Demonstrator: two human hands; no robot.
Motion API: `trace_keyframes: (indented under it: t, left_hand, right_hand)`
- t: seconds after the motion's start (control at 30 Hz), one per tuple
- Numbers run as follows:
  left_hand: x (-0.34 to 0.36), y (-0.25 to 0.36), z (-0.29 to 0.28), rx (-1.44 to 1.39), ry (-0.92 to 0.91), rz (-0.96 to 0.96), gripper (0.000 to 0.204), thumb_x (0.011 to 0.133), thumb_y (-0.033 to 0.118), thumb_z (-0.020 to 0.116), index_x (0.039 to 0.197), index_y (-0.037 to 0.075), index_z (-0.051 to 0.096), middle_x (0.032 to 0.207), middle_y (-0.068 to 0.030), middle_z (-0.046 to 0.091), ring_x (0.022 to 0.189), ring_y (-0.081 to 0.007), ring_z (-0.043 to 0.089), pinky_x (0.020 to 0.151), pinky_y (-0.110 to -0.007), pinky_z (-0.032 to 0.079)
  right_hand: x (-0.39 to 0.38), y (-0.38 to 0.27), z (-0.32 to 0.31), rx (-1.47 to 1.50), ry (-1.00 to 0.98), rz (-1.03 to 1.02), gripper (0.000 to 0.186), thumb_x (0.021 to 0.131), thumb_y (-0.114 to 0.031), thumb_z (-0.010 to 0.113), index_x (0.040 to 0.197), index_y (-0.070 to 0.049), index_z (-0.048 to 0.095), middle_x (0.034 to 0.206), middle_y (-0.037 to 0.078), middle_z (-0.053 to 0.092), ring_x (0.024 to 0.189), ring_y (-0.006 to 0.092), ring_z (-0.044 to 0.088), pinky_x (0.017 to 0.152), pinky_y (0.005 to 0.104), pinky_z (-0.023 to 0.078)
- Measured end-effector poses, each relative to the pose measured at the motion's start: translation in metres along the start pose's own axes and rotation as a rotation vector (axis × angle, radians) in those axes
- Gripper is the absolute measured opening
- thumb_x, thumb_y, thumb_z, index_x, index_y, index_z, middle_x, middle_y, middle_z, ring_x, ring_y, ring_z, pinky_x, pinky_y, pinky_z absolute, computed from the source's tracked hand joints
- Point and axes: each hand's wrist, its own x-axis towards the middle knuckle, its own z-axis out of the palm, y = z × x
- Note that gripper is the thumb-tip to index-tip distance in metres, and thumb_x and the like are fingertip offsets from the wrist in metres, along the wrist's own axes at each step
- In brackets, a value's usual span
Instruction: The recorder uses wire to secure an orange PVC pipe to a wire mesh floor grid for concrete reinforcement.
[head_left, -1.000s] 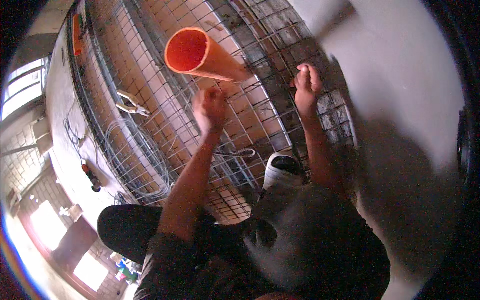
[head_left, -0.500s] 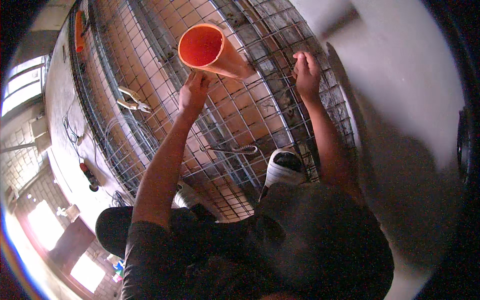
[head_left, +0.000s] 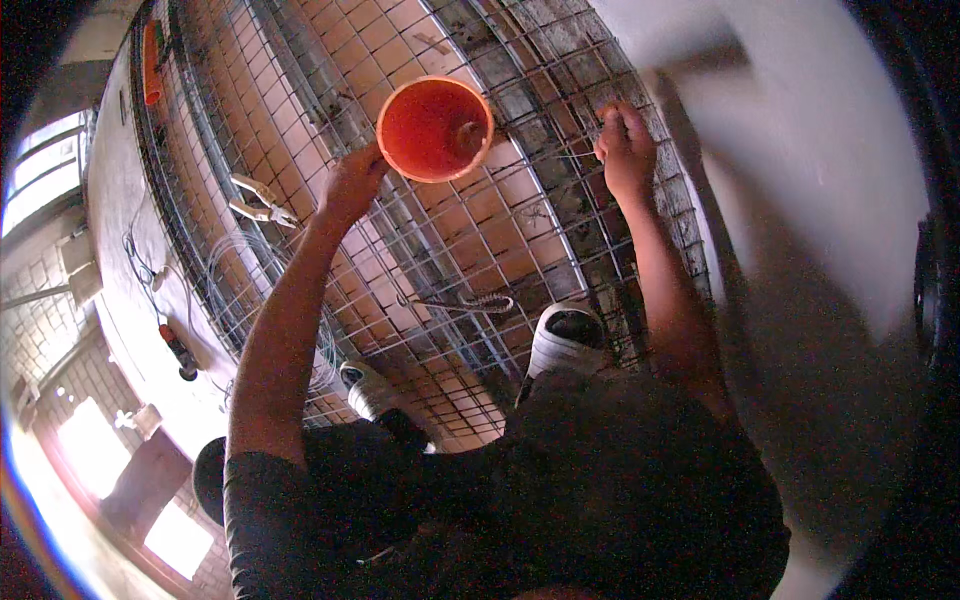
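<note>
A wide orange plastic pipe [head_left: 400,150] stands on end in the steel mesh [head_left: 520,235], its round mouth facing up at me. At the pipe's left side is my left hand [head_left: 352,185], closed against its wall just under the rim; the fingertips are hidden behind it. To the right of the pipe, my right hand [head_left: 628,150] is raised over the mesh with fingers pinched together. A thin wire runs leftward from those fingers. Inside the pipe a small pale patch shows low on the right wall.
Pliers with pale handles [head_left: 262,202] lie on the mesh at left, near a loose coil of wire [head_left: 235,255]. A twisted tie [head_left: 475,303] lies before my shoes [head_left: 565,335]. Another orange pipe [head_left: 151,65] is far left; a pale wall [head_left: 800,150] rises at right.
The pipe has tipped more upright, its mouth shifting right and nearer. My left hand has moved left, from below the rim to the pipe's side. My right hand has shifted slightly right.
</note>
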Motion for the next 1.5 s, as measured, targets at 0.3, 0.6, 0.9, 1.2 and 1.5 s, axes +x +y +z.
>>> trace_keyframes:
  t: [0.3,0.6,0.9,1.2,1.5]
  left_hand:
    - [0.024,-0.022,0.020,0.072,0.078,0.221,0.017,0.089,0.018,0.052,0.098,0.004,0.056,0.097,-0.0161,0.061,0.093,-0.0349,0.060,0.080,-0.043,0.047]
    - [0.024,-0.048,0.002,0.305,-0.069,0.259,0.019,0.093,0.021,0.045,0.104,0.007,0.052,0.098,-0.0168,0.060,0.090,-0.0366,0.060,0.079,-0.046,0.047]
    - [0.040,-0.028,-0.009,0.385,-0.354,0.083,0.025,0.095,0.027,0.042,0.106,0.006,0.049,0.098,-0.0192,0.059,0.093,-0.0388,0.057,0.081,-0.048,0.047]
    - [0.073,0.061,-0.056,0.503,-0.381,0.691,0.065,0.073,0.021,0.072,0.127,0.004,0.040,0.122,-0.0171,0.049,0.112,-0.0342,0.049,0.087,-0.046,0.048]
    - [0.064,0.082,0.021,0.328,-0.336,0.864,0.082,0.059,0.031,0.082,0.128,0.013,0.041,0.122,-0.0149,0.047,0.108,-0.0348,0.051,0.084,-0.045,0.050]
  right_hand:
    - [0.003,-0.016,0.002,-0.044,-0.151,-0.062,0.024,0.097,-0.025,0.046,0.100,-0.004,0.057,0.065,-0.004,0.043,0.051,0.0040,0.037,0.047,0.0220,0.034]
    - [0.005,-0.003,0.004,0.199,-0.199,-0.006,0.021,0.097,-0.023,0.048,0.098,-0.006,0.058,0.067,-0.002,0.047,0.051,0.0033,0.033,0.046,0.0213,0.032]
    - [0.023,-0.005,0.014,-0.309,-0.119,-0.284,0.025,0.091,-0.026,0.057,0.103,-0.003,0.062,0.082,0.008,0.065,0.070,0.0164,0.057,0.065,0.0330,0.045]
    - [0.038,0.058,-0.011,0.870,-0.387,0.265,0.032,0.091,-0.026,0.054,0.116,-0.007,0.050,0.109,0.005,0.058,0.104,0.0158,0.052,0.093,0.0338,0.040]
    - [0.038,-0.033,0.031,-0.719,-0.331,-0.268,0.022,0.095,-0.021,0.049,0.095,-0.002,0.059,0.082,0.012,0.062,0.077,0.0238,0.060,0.071,0.0350,0.046]
